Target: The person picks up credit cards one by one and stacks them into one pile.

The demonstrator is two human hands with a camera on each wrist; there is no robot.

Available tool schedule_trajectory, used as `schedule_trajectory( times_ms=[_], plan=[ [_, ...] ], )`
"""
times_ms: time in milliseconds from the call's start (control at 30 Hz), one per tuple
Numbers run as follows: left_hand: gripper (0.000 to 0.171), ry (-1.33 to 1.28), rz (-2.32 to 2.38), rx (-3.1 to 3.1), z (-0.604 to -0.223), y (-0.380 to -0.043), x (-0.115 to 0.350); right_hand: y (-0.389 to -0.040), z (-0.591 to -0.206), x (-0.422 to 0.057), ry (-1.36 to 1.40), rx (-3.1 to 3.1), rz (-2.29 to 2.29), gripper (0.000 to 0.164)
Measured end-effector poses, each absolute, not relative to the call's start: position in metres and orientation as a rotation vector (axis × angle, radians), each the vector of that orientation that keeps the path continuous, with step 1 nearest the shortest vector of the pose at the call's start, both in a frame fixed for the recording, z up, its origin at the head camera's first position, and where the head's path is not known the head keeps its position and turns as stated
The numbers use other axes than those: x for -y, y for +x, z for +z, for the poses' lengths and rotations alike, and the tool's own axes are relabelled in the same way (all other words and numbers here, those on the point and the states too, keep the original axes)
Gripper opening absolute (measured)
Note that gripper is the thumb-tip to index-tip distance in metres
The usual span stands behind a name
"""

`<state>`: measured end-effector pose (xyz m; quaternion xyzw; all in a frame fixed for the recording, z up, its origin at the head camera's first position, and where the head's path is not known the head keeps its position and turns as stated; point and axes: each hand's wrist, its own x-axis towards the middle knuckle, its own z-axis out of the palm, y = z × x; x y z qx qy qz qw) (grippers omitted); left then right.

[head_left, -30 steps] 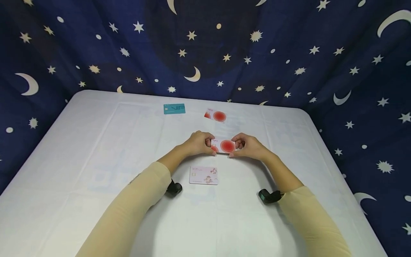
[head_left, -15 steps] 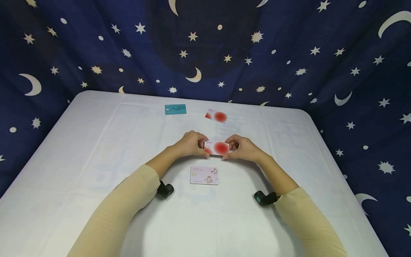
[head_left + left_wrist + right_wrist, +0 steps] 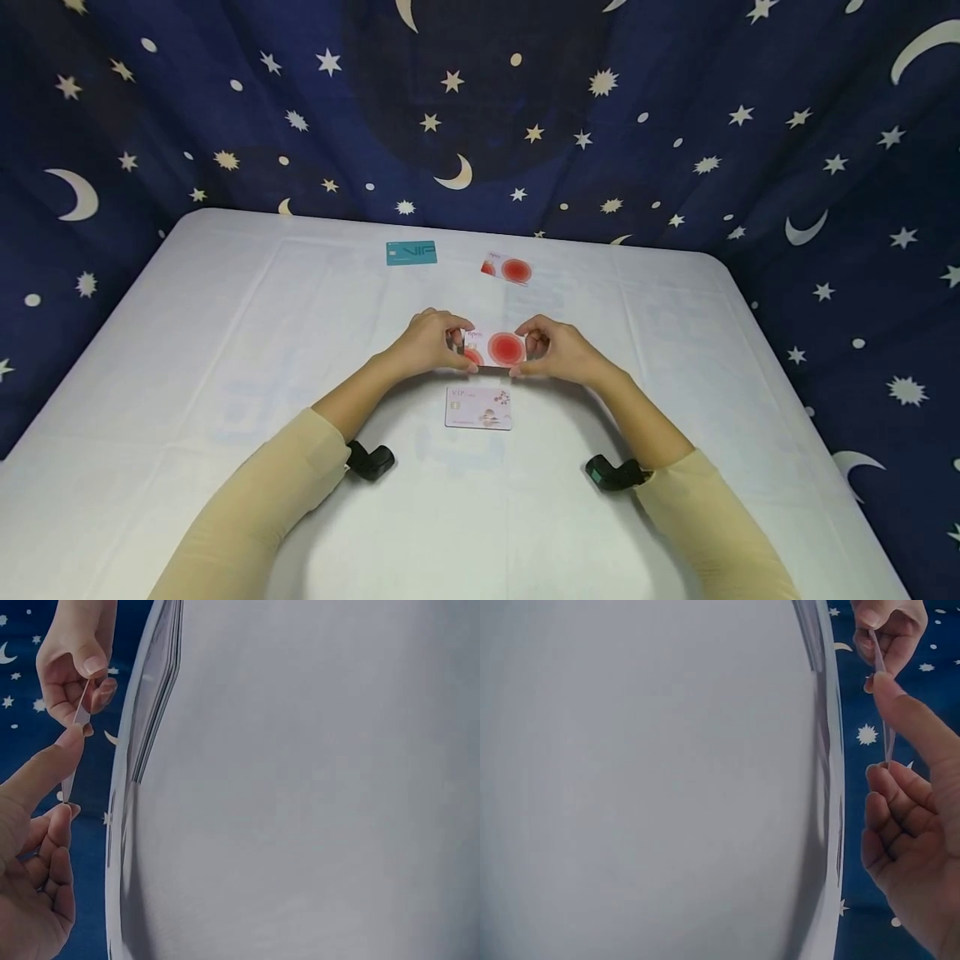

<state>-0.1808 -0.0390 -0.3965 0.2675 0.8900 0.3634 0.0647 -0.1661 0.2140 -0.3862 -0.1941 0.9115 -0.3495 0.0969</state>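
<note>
My left hand [image 3: 430, 343] pinches the left edge of a white card with red circles [image 3: 506, 348]. The card's right edge is pinched by my right hand [image 3: 562, 352], so it is held between both hands with its printed face up. From the left wrist, this card [image 3: 70, 780] shows edge-on between thumb and fingertips, and the other hand [image 3: 79, 656] grips its far end. On the table just in front of the hands lies a pale pink VIP card [image 3: 477, 408] with a flower print.
Toward the back of the white-covered table [image 3: 187, 400] lie a teal VIP card [image 3: 411, 253] and another white card with red circles [image 3: 507, 268]. Behind the table hangs a dark blue curtain [image 3: 337, 108] patterned with stars and moons.
Both hands have shifted left and slightly toward the person, carrying the red-circle card to just behind the pink VIP card. The cards on the table lie as before.
</note>
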Motion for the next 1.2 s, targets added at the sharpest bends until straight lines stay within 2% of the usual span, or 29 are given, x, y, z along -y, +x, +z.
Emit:
schedule_trajectory(
  times_ms=[700,1000,1200],
  plan=[
    [0.065,0.687,1.314,-2.612,-0.398,-0.143,0.06,-0.13,-0.383,-0.199,-0.538,-2.689,-1.147,0.058],
    [0.064,0.859,1.204,-2.725,-0.395,-0.125,0.064,-0.113,-0.379,-0.195,-0.594,-2.702,-1.116,0.057],
    [0.06,0.849,1.227,-2.705,-0.396,-0.118,0.064,-0.112,-0.381,-0.197,-0.62,-2.656,-1.126,0.057]
  ],
)
